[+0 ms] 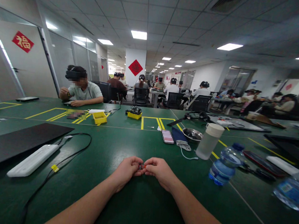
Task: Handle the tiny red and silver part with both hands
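My left hand [127, 168] and my right hand [159, 170] meet over the green table [119, 200], fingertips pinched together. Between the fingertips sits a tiny object [141, 166], dark on the left and reddish on the right, too small to name. Both forearms stretch in from the bottom edge of the view. The hands hover just above or rest on the table surface; I cannot tell which.
A white power bank [32, 160] with a black cable [62, 160] lies left, beside a black mat [11, 141]. A white cup [209, 140], metal bowl [192, 133] and water bottle [225, 164] stand right. Yellow trays [100, 117] sit further back. People sit at tables beyond.
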